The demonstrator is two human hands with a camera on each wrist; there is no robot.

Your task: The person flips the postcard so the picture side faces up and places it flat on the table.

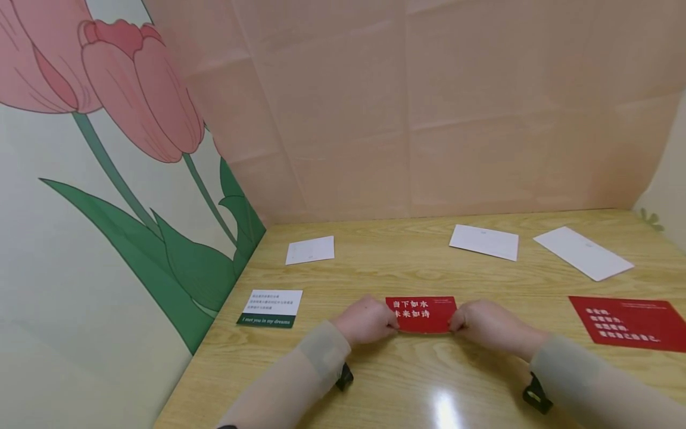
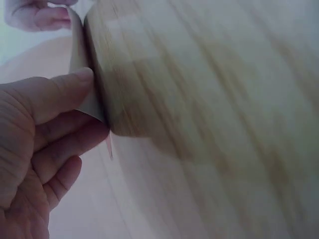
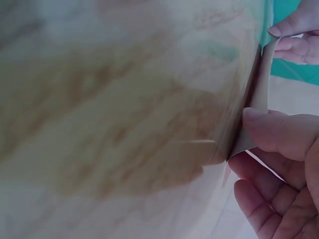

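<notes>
Between the two hands is a red card (image 1: 425,316) with white Chinese characters, its near edge tipped up off the table in both wrist views. My left hand (image 1: 370,320) pinches the card's left end, with the thumb (image 2: 75,89) on its pale underside. At the right end my right hand (image 1: 485,323) pinches it the same way, thumb (image 3: 266,129) against the pale side. The card's pale side (image 3: 259,94) looks slightly bent. Its printed face is hidden from both wrist cameras.
On the wooden table (image 1: 375,256), a white and green card (image 1: 270,308) lies at left and a larger red card (image 1: 632,322) at right. Farther back are three white cards: one left (image 1: 310,249), one centre-right (image 1: 485,242), one right (image 1: 584,253). A pinkish sheet (image 1: 429,119) hangs behind.
</notes>
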